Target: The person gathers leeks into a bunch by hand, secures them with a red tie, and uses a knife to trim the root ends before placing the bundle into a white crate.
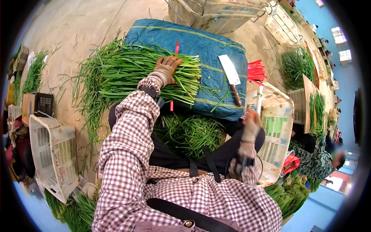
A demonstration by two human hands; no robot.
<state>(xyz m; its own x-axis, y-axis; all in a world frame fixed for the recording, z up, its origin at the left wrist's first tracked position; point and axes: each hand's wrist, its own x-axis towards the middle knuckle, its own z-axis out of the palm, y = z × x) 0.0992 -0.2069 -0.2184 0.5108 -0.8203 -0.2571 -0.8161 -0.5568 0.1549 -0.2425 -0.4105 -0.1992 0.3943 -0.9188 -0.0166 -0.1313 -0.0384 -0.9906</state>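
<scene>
A thick bunch of long green stalks, like garlic chives (pixel 131 73), lies across a blue woven-plastic-covered block (pixel 210 46). My left hand (pixel 167 69), in a fingerless glove, rests on top of the bunch with fingers spread. A red strip (pixel 177 47) sticks out behind the bunch, and another red end shows in front. To the right, a cleaver (pixel 230 73) with a wooden handle lies on the block. Near the block's right front corner is my right hand (pixel 252 120), blurred, beside a white crate (pixel 286 116). Beyond it sits a bundle of red strips (pixel 256 71).
Loose green stalks (pixel 193 133) are heaped between my legs. Another white crate (pixel 63 162) stands at left. More crates (pixel 216 15) are behind the block. A pile of greens (pixel 296 65) and a person in patterned clothing (pixel 319 160) are at right.
</scene>
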